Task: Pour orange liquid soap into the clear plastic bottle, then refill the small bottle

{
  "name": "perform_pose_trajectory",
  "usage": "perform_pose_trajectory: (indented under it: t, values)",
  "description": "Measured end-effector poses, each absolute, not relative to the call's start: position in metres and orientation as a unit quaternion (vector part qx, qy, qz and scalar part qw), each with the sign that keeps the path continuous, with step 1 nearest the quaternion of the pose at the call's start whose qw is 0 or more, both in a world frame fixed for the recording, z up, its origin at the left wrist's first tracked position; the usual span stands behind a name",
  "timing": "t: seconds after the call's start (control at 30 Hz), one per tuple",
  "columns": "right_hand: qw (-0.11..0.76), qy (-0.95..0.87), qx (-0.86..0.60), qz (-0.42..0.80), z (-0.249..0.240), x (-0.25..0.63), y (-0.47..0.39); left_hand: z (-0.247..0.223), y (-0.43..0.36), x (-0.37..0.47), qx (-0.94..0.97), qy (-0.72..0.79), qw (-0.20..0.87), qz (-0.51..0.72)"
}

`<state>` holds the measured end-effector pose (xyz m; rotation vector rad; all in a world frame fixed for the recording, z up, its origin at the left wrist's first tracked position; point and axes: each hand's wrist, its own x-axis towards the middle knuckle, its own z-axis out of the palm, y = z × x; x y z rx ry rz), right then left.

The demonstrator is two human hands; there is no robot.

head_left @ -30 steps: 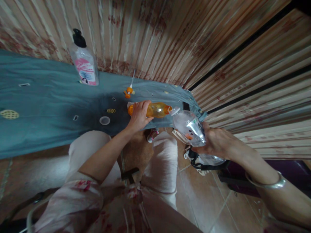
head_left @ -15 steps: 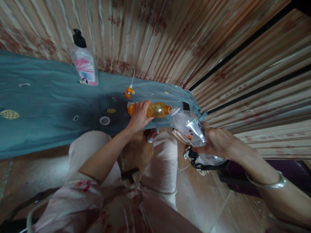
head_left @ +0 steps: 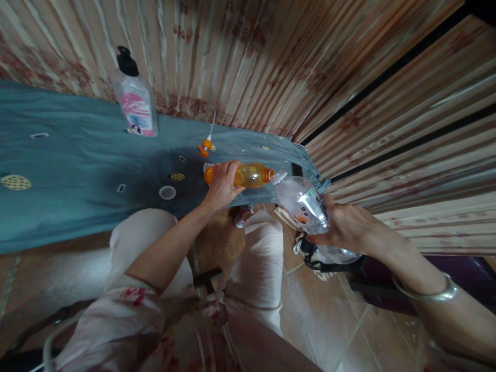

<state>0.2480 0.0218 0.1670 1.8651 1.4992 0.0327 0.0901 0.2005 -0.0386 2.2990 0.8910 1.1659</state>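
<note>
The orange bottle point(head_left: 253, 175) is held sideways over the teal cloth point(head_left: 77, 155), its body gripped by the left hand point(head_left: 223, 183). Its mouth faces the clear bottle point(head_left: 298, 199), tilted and grasped by the right hand point(head_left: 343, 225); mouth contact cannot be determined. Orange pump head point(head_left: 205, 147) and round cap point(head_left: 167, 192) rest on the cloth.

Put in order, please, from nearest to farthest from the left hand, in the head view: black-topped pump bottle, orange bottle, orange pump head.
1. Orange bottle: gripped by the left hand.
2. Orange pump head: on the teal cloth, beyond the hand.
3. Black-topped pump bottle: farther left, standing by the curtain.
</note>
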Motion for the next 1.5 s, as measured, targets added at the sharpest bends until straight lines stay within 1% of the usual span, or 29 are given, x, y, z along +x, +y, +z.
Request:
perform_pose_trajectory:
  t: [0.5, 1.5]
  values:
    - [0.357, 0.584, 0.729, 0.018, 0.1664, 0.2488, 0.0215, -0.0394, 0.2005, 0.0905, 0.825, 0.32, 0.205, 0.419]
    - [0.383, 0.57, 0.727, 0.008, 0.1692, 0.2442, 0.0239, -0.0392, 0.2012, 0.0904, 0.825, 0.321, 0.208, 0.416]
